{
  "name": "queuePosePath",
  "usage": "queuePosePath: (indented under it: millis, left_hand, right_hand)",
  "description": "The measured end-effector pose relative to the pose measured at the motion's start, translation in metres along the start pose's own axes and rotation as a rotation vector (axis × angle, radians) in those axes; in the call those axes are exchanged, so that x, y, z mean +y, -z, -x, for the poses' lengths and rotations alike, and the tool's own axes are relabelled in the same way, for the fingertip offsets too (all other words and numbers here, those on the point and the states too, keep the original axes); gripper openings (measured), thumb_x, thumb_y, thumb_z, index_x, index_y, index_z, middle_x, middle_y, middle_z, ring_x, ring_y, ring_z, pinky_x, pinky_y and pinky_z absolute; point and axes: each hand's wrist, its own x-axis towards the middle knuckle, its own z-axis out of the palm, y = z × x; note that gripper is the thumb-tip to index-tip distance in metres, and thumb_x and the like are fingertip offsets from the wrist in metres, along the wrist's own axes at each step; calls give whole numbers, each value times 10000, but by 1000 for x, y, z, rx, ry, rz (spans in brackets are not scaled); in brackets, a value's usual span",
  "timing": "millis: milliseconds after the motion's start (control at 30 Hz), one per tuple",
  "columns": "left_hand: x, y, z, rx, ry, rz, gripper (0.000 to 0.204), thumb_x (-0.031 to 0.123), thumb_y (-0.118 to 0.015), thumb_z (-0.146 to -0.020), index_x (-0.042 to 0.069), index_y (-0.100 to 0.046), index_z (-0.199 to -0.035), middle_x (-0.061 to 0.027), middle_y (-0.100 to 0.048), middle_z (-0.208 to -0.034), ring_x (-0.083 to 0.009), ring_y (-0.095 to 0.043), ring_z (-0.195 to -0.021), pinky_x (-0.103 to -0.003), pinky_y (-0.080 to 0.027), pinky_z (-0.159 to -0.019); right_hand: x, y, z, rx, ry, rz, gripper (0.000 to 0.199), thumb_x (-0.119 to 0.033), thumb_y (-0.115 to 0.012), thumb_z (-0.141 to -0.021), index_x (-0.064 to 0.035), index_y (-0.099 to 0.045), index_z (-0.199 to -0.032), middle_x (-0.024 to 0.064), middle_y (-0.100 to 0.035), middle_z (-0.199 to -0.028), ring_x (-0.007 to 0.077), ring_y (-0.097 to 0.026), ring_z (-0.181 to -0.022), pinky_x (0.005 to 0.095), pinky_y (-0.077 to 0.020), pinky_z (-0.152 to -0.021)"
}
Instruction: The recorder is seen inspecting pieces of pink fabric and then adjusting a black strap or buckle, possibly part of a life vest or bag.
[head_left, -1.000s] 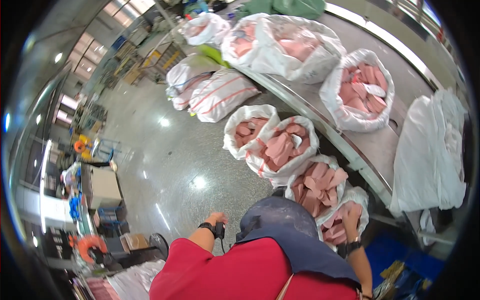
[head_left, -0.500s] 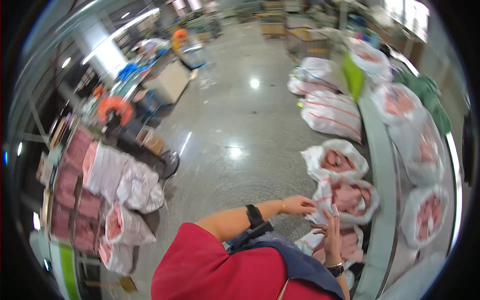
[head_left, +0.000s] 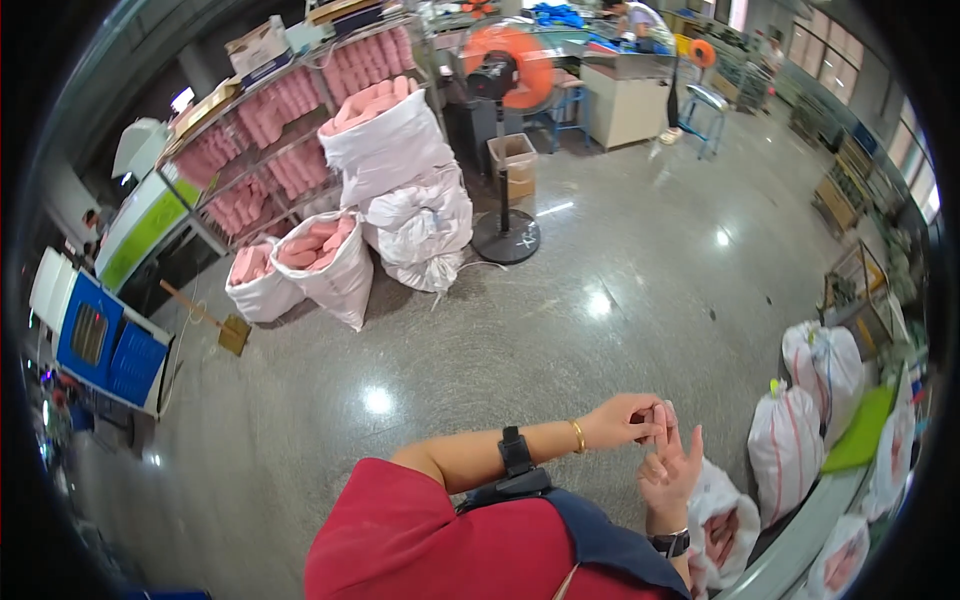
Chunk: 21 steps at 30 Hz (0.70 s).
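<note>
My left hand reaches across my body, thumb and fingers pinched at the tip of a raised finger of my right hand. A small pale covering seems to sit on that fingertip; I cannot make out what it is. My right hand is held up with some fingers stretched apart and others bent, and nothing shows in its palm. Just below and beyond it stands an open white sack of pink pieces, partly hidden by my right hand and wrist.
Closed white sacks stand at right beside a long grey ledge. At far left are open sacks of pink pieces, a loaded rack, an orange floor fan and a dustpan. A person is at a far table.
My view has swung left, bringing the rack and fan nearer the middle. My hands, apart before, now meet, with the left pinching a right fingertip.
</note>
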Motion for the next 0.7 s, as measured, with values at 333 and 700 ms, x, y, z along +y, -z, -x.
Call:
queuePosePath:
  millis: [333, 700]
  left_hand:
    - [-10, 145, -191, 613, -99, -77, 321, 82, -558, -939, 74, -506, -1256, 31, -522, -695, -50, -476, -636, -219, -414, -581]
    - [46, 285, -410, 660, -44, -226, 313, 125, -584, -943, 43, -571, -1246, 27, -578, -820, -50, -528, -721, -214, -448, -632]
  right_hand:
    - [-121, 47, -205, 146, -270, -16, 662, -485, -432, -957, -56, -304, -1446, 172, -397, -1478, 222, -513, -587, 302, -416, -542]
    - [-286, 19, -532, -64, -382, 366, 625, -449, -468, -943, -89, -362, -1444, 169, -430, -1447, 172, -531, -689, 251, -475, -598]
